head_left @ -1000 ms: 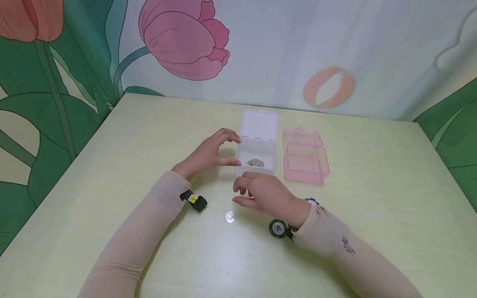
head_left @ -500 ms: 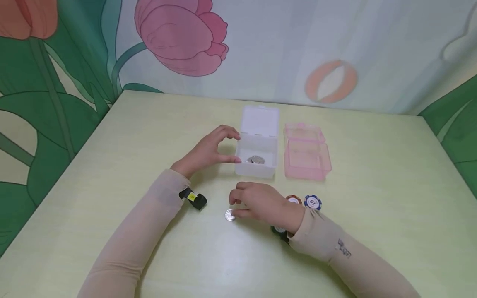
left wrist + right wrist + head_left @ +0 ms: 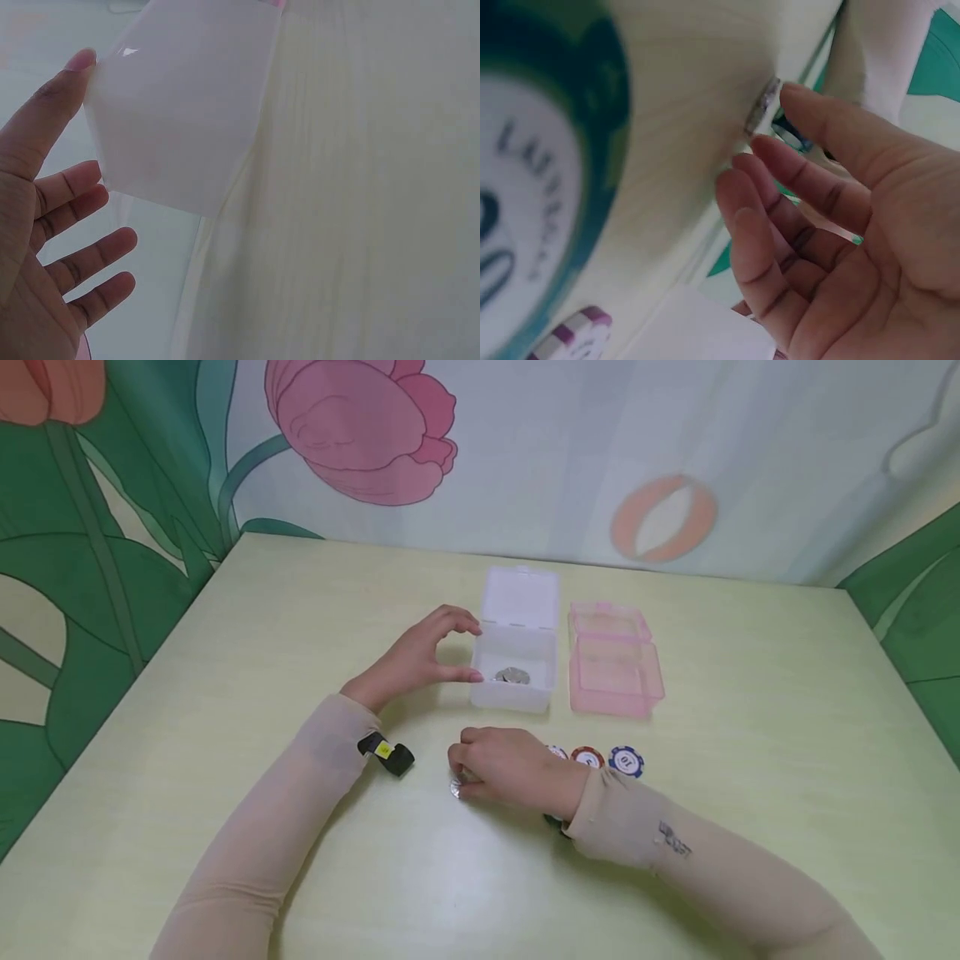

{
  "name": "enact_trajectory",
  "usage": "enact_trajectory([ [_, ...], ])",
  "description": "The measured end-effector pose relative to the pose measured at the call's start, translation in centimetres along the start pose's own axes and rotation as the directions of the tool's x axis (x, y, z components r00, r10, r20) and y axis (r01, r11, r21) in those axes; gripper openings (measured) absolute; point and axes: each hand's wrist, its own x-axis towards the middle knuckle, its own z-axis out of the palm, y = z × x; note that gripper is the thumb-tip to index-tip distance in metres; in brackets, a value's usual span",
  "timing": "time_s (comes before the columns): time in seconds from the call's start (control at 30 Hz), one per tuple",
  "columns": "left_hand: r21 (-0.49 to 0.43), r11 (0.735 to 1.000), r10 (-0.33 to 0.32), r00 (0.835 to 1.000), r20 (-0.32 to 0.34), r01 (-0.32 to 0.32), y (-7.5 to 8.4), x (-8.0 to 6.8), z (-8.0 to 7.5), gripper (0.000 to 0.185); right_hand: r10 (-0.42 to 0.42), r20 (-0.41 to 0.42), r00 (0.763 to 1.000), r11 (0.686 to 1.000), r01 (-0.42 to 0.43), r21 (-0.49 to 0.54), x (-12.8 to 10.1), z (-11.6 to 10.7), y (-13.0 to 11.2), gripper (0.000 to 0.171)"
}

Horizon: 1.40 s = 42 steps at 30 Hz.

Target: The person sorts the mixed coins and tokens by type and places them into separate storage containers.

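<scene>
A silver coin (image 3: 455, 789) lies on the table under the fingertips of my right hand (image 3: 513, 768). In the right wrist view the thumb tip (image 3: 791, 94) and index fingertip (image 3: 761, 146) are at opposite edges of the coin (image 3: 761, 106), without a clear pinch. My left hand (image 3: 416, 652) rests thumb and fingertips against the left side of an open-lidded, translucent white box (image 3: 513, 697). In the left wrist view its fingers are spread beside the box (image 3: 176, 112). Several silver coins (image 3: 512, 676) lie inside that box.
An open pink transparent box (image 3: 617, 702) stands right of the white one. Near the right wrist lie a blue poker chip (image 3: 626, 762), a red one (image 3: 588, 757), a partly hidden chip (image 3: 557, 751) and a green one (image 3: 604, 97). A floral curtain (image 3: 525, 460) hangs behind the table.
My right hand has come down from in front of the white box toward the body, onto the loose coin, its fingers drawing in. The left hand stays at the box.
</scene>
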Motion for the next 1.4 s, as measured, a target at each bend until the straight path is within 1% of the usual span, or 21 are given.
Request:
enact_trajectory([
  [0.17,0.005,1.000,-0.008,1.000,0.009,0.008,0.1,0.1,-0.2,0.056,-0.004,0.003,1.000,0.999,0.004,-0.034,0.3,0.0,-0.2,0.016],
  [0.4,-0.018,1.000,-0.004,1.000,0.010,0.004,0.2,0.0,-0.2,0.056,0.017,0.021,1.000,1.000,-0.016,-0.027,0.6,0.1,-0.4,0.013],
  [0.53,-0.017,1.000,-0.001,1.000,0.008,0.001,0.2,0.0,-0.2,0.056,0.031,0.031,0.999,0.999,-0.030,-0.027,0.8,0.2,-0.4,0.014],
  [0.83,-0.025,1.000,0.001,1.000,0.014,0.000,0.0,0.0,-0.1,0.056,0.086,0.091,0.992,0.996,-0.083,-0.039,1.1,-0.2,-0.7,0.016],
  [1.17,-0.022,1.000,0.007,1.000,0.011,-0.007,0.0,0.0,-0.1,0.055,0.111,0.108,0.988,0.994,-0.108,-0.031,1.2,-0.1,-0.8,0.016],
  [1.4,-0.018,1.000,0.004,1.000,0.012,-0.004,-0.1,0.0,-0.1,0.055,0.140,0.136,0.981,0.990,-0.140,-0.009,1.3,-0.1,-0.9,0.015],
])
